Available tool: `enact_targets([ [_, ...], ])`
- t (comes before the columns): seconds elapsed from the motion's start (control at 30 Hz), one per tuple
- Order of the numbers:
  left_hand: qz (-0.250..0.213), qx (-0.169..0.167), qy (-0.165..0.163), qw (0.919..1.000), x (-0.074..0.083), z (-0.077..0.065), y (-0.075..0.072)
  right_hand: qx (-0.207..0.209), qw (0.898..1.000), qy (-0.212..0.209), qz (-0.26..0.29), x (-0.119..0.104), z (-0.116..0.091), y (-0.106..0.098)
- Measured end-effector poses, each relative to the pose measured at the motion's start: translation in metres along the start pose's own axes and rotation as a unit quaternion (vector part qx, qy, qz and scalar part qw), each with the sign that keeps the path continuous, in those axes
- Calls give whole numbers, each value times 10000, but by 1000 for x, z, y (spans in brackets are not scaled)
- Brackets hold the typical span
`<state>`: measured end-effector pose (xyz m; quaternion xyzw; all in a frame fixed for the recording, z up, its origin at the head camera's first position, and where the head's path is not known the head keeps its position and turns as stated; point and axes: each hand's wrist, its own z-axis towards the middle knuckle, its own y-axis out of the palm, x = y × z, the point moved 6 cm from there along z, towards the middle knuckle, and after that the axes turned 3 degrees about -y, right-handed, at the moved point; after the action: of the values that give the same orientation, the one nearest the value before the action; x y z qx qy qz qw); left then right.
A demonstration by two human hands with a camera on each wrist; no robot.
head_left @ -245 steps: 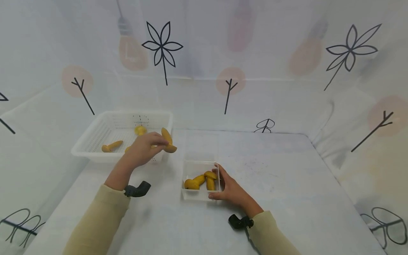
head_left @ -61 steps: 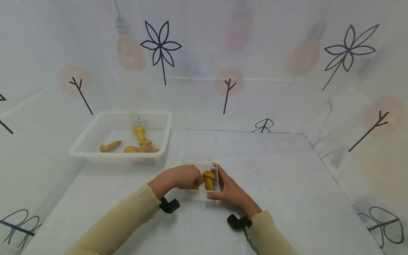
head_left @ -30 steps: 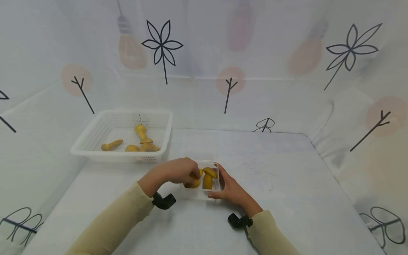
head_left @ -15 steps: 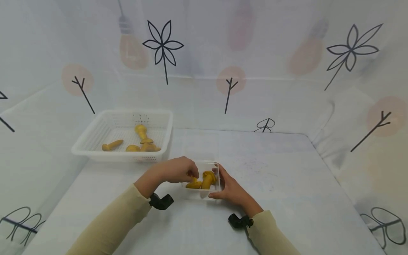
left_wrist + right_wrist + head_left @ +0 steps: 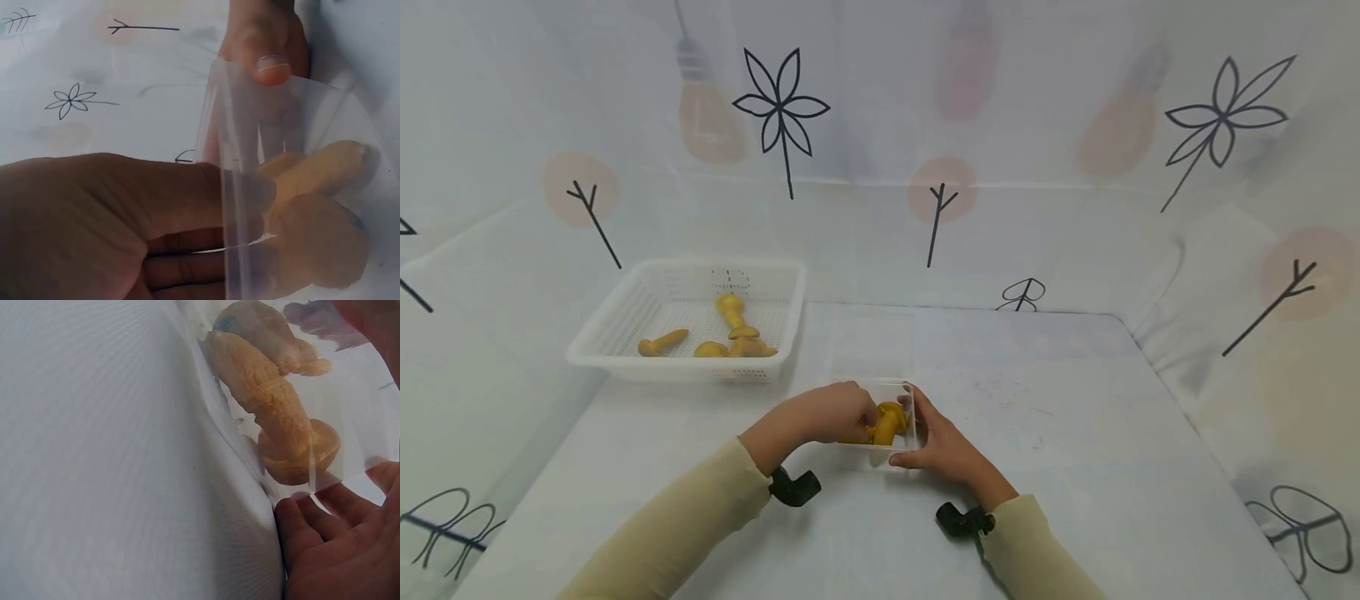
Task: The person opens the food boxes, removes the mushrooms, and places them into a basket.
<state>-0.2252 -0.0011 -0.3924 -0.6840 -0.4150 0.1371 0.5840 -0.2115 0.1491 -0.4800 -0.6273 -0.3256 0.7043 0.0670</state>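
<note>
Yellow mushrooms, look-alikes of one another, lie in a small clear plastic box [image 5: 891, 461] at the middle of the white table. My left hand [image 5: 827, 414] reaches in over the box's left side. Its thumb and fingers are at one mushroom [image 5: 331, 240], seen through the clear wall in the left wrist view; part of that mushroom is hidden behind them. Beside it another mushroom [image 5: 886, 425] leans with its cap toward the back right. My right hand [image 5: 940, 446] grips the right end of the box, thumb at the near side and fingers round the far side.
A white perforated basket [image 5: 625, 365] stands at the back left of the table, with several more yellow mushrooms [image 5: 662, 342] inside. White cloth [image 5: 865, 233] printed with plants and bulbs hangs behind and at both sides. The white table [image 5: 1075, 433] extends to the right.
The left hand carried a mushroom from the basket into the box, shifted it about there, and has now moved slightly right and lower. The cap of the other mushroom has turned. The right hand stays put.
</note>
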Motion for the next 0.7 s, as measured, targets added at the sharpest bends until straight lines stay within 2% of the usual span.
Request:
enact_targets([
  [0.43, 617, 33, -379, 9974, 2, 7, 10, -26, 10000, -12, -26, 2, 1, 1],
  [0.7, 616, 145, -299, 9975, 0, 10, 13, -23, 10000, -30, -62, 5, 2, 1],
])
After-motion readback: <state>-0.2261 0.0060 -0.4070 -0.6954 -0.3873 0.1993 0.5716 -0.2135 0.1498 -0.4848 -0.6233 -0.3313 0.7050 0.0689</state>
